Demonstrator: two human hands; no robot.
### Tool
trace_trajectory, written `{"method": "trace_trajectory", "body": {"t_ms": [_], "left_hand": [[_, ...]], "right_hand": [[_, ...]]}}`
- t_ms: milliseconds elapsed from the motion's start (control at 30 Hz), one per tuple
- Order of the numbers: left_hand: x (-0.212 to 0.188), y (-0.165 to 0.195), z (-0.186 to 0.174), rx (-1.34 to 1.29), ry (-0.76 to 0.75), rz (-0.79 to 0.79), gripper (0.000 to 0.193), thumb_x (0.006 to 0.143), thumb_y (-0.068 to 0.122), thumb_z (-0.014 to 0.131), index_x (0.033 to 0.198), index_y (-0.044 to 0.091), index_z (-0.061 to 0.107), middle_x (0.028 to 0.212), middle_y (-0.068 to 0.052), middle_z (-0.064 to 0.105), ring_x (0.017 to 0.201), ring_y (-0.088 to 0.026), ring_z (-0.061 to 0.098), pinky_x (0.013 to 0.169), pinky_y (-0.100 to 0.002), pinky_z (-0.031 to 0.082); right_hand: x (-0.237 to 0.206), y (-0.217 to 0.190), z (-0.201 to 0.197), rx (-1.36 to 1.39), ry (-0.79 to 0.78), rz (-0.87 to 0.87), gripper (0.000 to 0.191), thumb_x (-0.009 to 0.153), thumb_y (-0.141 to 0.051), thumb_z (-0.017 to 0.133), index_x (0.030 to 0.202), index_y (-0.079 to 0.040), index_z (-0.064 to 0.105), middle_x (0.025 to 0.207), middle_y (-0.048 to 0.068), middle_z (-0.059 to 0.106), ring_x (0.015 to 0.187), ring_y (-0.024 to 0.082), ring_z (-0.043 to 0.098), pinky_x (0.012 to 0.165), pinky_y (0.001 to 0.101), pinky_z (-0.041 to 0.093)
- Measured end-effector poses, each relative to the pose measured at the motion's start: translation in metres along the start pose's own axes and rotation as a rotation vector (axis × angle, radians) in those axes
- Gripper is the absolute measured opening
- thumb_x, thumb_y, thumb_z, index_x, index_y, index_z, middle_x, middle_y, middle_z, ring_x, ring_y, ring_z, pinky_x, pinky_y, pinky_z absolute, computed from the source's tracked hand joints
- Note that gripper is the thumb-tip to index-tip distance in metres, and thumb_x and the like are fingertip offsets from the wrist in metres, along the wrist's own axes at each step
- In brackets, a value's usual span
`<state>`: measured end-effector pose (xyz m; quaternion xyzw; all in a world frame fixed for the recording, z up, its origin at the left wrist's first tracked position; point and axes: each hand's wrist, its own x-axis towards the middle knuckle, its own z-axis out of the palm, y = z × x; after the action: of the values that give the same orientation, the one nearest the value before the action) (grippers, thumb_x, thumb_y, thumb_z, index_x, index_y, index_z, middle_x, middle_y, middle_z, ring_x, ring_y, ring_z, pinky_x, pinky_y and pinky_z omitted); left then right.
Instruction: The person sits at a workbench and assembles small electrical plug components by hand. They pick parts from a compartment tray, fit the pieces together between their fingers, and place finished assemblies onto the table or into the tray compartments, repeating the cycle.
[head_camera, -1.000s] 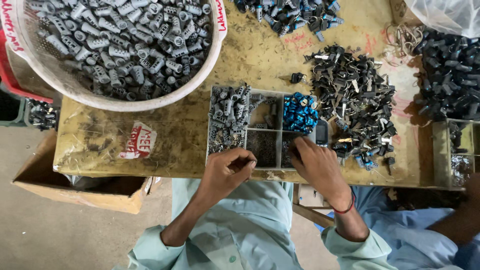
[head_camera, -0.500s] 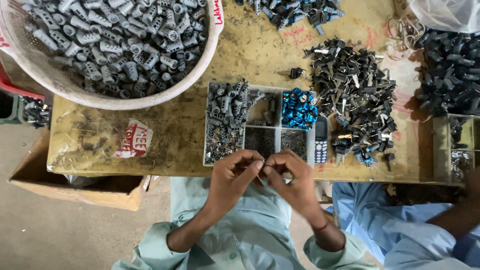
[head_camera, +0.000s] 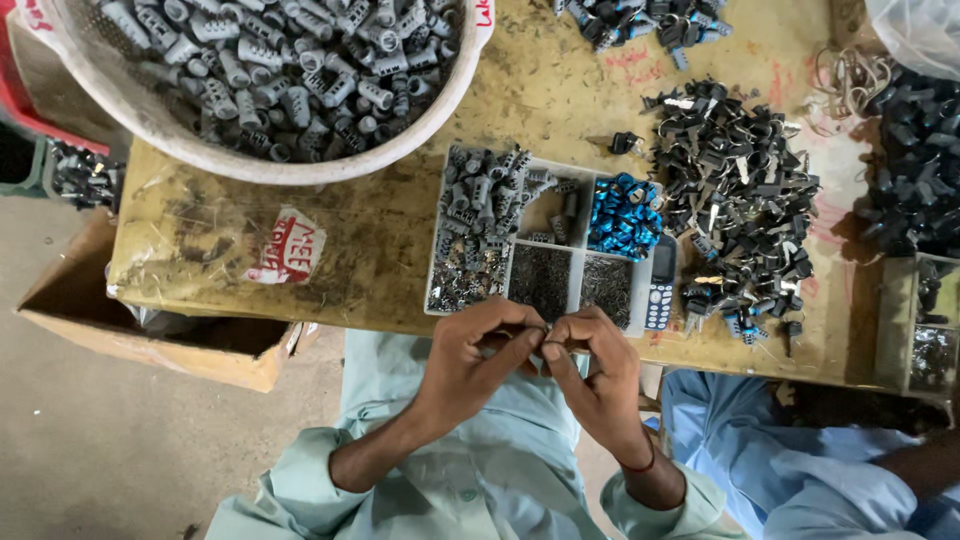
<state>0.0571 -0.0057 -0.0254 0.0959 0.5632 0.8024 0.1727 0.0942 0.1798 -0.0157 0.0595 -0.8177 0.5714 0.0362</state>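
Worn wooden bench (head_camera: 380, 250) behind fingers. Left hand (head_camera: 470, 365) and right hand (head_camera: 595, 375) pinched tight on small part (head_camera: 545, 338) between fingertips. Part judged light, stiff, slippery; grip by edges. Compartment tray (head_camera: 437, 290) just beyond fingers.

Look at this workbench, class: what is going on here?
A person seated at a wooden table holds both hands together at its near edge. The left hand and right hand pinch a small part between their fingertips, too small to identify. Just beyond them sits a divided tray of grey and blue parts, a phone beside it.
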Motion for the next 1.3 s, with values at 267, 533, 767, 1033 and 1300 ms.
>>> {"method": "trace_trajectory", "body": {"t_ms": [267, 533, 767, 1033, 1300], "left_hand": [[-0.005, 0.000, -0.008, -0.117, -0.052, -0.097, 0.013, 0.101, 0.000, 0.063, 0.112, -0.007, 0.064, 0.099, -0.008, 0.070, 0.085, -0.013, 0.074, 0.072, -0.028, 0.065], [-0.004, 0.006, -0.013, 0.078, -0.046, 0.000, 0.009, 0.099, 0.002, 0.069, 0.105, -0.005, 0.069, 0.095, -0.006, 0.068, 0.075, -0.008, 0.066, 0.063, -0.022, 0.055], [-0.015, 0.000, -0.026, -0.214, -0.199, -0.306, 0.010, 0.096, 0.003, 0.067, 0.103, -0.003, 0.071, 0.085, -0.002, 0.069, 0.069, -0.006, 0.064, 0.059, -0.023, 0.055], [-0.030, -0.009, -0.021, -0.234, -0.270, -0.230, 0.005, 0.096, 0.001, 0.070, 0.100, -0.001, 0.068, 0.084, -0.002, 0.068, 0.071, -0.007, 0.065, 0.064, -0.024, 0.055], [-0.026, 0.005, -0.036, 0.207, -0.021, 0.077, 0.011, 0.092, 0.004, 0.073, 0.102, 0.000, 0.072, 0.095, -0.003, 0.072, 0.076, -0.007, 0.065, 0.067, -0.023, 0.054]], "right_hand": [[0.001, 0.002, -0.004, -0.007, -0.071, 0.070, 0.011, 0.095, 0.004, 0.067, 0.101, 0.001, 0.059, 0.095, 0.007, 0.059, 0.081, 0.011, 0.064, 0.070, 0.0250, 0.054], [0.000, 0.005, 0.002, -0.364, 0.019, -0.357, 0.029, 0.088, 0.007, 0.074, 0.112, -0.006, 0.064, 0.103, 0.010, 0.067, 0.088, 0.022, 0.070, 0.078, 0.0290, 0.056], [0.017, -0.004, -0.005, 0.592, -0.166, 0.329, 0.029, 0.083, -0.004, 0.075, 0.111, -0.009, 0.066, 0.096, 0.003, 0.070, 0.078, 0.015, 0.071, 0.067, 0.0293, 0.062], [0.064, 0.004, 0.068, -0.615, 0.068, -0.075, 0.025, 0.087, -0.020, 0.088, 0.101, -0.008, 0.071, 0.092, 0.010, 0.067, 0.072, 0.028, 0.070, 0.057, 0.0370, 0.053], [0.044, -0.015, 0.025, -0.353, -0.105, -0.123, 0.026, 0.088, -0.003, 0.078, 0.106, -0.002, 0.060, 0.114, 0.014, 0.069, 0.094, 0.027, 0.072, 0.078, 0.0341, 0.058]]}}
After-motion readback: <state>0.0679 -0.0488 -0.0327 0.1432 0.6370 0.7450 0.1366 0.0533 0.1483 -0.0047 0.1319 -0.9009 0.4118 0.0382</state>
